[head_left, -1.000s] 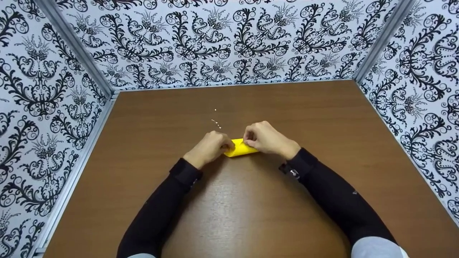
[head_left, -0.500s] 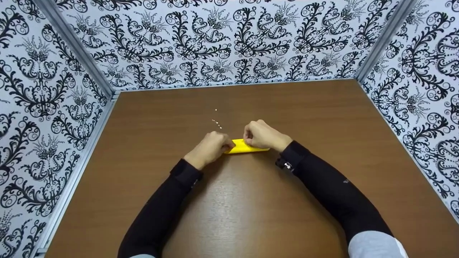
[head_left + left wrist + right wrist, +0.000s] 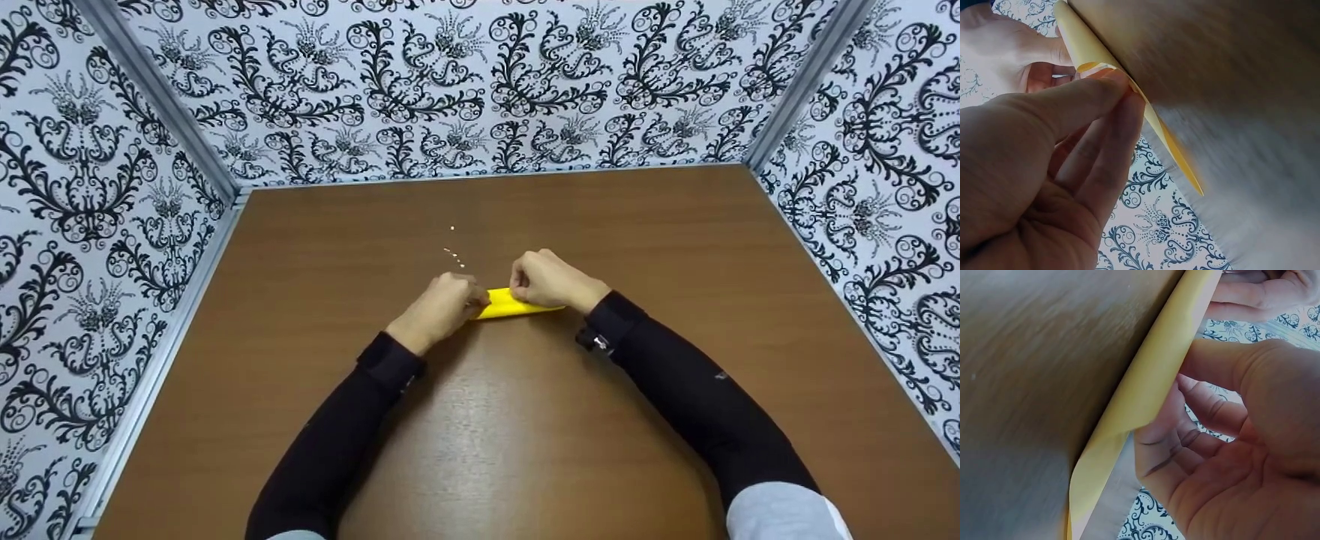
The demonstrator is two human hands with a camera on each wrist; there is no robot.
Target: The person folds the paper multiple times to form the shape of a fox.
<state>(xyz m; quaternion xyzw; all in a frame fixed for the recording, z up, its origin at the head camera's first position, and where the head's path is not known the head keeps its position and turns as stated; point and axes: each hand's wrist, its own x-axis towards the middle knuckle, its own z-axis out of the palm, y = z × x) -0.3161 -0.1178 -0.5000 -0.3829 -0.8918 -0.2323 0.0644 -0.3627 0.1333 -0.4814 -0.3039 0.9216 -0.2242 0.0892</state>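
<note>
A yellow sheet of paper (image 3: 500,303), rolled into a narrow tube, lies crosswise near the middle of the brown table. My left hand (image 3: 444,306) pinches the paper's left part between thumb and fingertips. In the left wrist view, a pointed end of the sheet (image 3: 1176,154) sticks out past those fingertips. My right hand (image 3: 555,279) pinches the far edge toward the right, thumb on one side and curled fingers on the other. Seen from the right wrist, the rolled paper (image 3: 1143,371) widens into a loose flap at its near end.
Several small white specks (image 3: 456,259) lie on the table (image 3: 480,420) just beyond the left hand. Patterned black-and-white walls (image 3: 480,82) with grey metal corner posts (image 3: 799,86) stand around the back and sides.
The paper has flattened into a narrower, straighter roll, and its right end now shows below the right hand. My right wrist has shifted slightly up and left. The left hand stays nearly still.
</note>
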